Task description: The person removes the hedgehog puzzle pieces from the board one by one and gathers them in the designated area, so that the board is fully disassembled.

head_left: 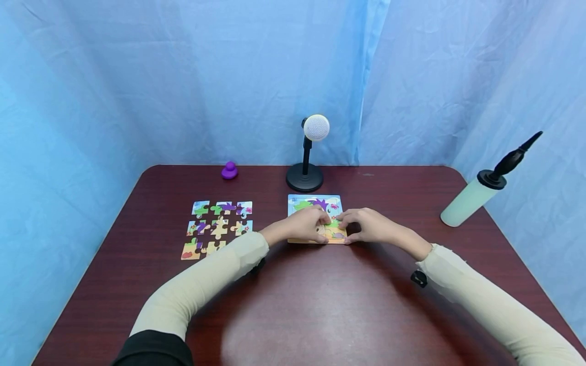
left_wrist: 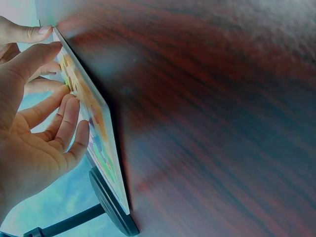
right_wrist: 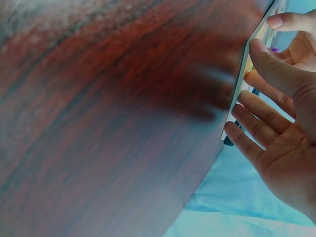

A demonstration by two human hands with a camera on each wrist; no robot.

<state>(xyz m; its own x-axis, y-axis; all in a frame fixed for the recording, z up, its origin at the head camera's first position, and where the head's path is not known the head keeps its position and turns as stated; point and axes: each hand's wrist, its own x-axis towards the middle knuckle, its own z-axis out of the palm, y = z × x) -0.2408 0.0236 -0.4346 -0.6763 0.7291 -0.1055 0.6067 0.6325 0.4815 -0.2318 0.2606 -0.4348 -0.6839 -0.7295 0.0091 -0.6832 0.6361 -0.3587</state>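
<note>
A jigsaw puzzle board (head_left: pixel 308 198) with a bright cartoon picture lies flat on the brown table. My left hand (head_left: pixel 308 223) is over its left and middle part, fingertips touching the picture and thumb near the front edge. At the right edge of the board is my right hand (head_left: pixel 370 224), its thumb by the front right corner and its fingers lightly bent along the side. In the right wrist view, the fingers (right_wrist: pixel 266 116) spread against the board's edge. Both hands cover part of the picture.
Left of the board, several loose jigsaw pieces (head_left: pixel 220 227) lie in rows, some hidden behind my left sleeve. A purple duck-shaped toy (head_left: pixel 229 171) and a microphone on a black stand (head_left: pixel 305 175) are at the back. On the right stands a pale green hand pump (head_left: pixel 469 203).
</note>
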